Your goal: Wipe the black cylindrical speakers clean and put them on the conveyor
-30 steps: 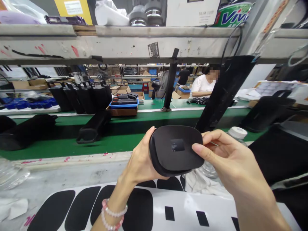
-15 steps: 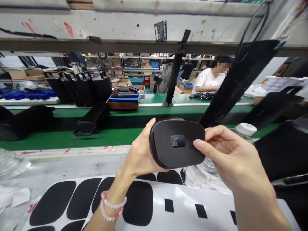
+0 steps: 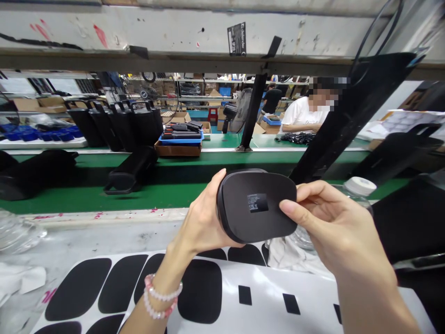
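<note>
My left hand point(image 3: 205, 215) is wrapped around the left side of a black speaker-like device point(image 3: 225, 220), its rounded end facing me. Over that end lies a flat black adhesive pad point(image 3: 236, 190) with rounded corners. Near its middle shows a small shiny rectangle with pale print point(image 3: 257, 203), too fine to read. My right hand point(image 3: 323, 218) pinches the pad's right edge, thumb on the face and fingers behind. Whether that edge touches the device I cannot tell. Below the hands lies a white backing sheet point(image 3: 264, 283) with black rounded pads point(image 3: 201, 292) and small black rectangles.
Beyond the bench runs a green conveyor point(image 3: 187, 185) with black handled speakers point(image 3: 132, 171). A clear bottle with a white cap point(image 3: 360, 185) and a white cloth point(image 3: 292, 257) are by my right hand. A slanted black post point(image 3: 351, 120) rises at right; a person point(image 3: 302, 113) sits across.
Both hands keep the same hold on the device and pad. The view has shifted slightly, and the surroundings sit a little differently in the picture.
</note>
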Demonstrator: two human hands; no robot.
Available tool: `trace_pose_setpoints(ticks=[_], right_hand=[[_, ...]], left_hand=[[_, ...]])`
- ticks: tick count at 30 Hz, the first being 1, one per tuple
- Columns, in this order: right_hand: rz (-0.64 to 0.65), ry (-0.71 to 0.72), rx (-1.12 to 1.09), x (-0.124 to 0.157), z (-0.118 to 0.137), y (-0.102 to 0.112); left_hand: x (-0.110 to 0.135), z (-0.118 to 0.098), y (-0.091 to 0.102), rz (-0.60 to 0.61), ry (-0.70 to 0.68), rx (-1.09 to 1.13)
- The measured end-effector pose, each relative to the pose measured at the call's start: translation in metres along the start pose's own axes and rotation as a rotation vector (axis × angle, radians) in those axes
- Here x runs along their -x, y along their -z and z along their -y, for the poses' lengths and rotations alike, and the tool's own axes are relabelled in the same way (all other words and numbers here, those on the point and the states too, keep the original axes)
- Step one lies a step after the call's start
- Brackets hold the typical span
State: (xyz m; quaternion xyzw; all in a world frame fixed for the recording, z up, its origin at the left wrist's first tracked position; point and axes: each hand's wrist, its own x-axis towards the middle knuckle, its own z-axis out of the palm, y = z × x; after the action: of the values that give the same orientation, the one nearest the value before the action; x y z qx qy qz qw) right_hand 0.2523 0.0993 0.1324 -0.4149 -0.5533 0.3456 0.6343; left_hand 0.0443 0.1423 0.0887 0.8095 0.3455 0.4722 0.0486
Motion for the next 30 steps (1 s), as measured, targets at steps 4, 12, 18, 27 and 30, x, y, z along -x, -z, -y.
trace_pose_setpoints(ticks=[4,12,18,27,30], right_hand=[[0.001,-0.004,-0.005,-0.001,0.0,-0.001],[-0.007,-0.035,-0.011,-0.002,0.0,-0.001],[-0.18,-0.067,-0.094,-0.003,0.006,0.003],[-0.035,0.004,-0.034,0.001,-0.005,0.001],[-0.019,0.009,-0.033,0.0,-0.005,0.0]], left_hand=[[0.0,0.0,0.001,0.003,-0.019,-0.009],[0.001,0.0,0.001,0.002,-0.026,-0.021],[0.001,0.0,0.003,0.0,0.0,-0.043],[0.001,-0.001,0.003,-0.024,-0.042,-0.054],[0.0,-0.001,0.003,-0.036,-0.024,-0.068]])
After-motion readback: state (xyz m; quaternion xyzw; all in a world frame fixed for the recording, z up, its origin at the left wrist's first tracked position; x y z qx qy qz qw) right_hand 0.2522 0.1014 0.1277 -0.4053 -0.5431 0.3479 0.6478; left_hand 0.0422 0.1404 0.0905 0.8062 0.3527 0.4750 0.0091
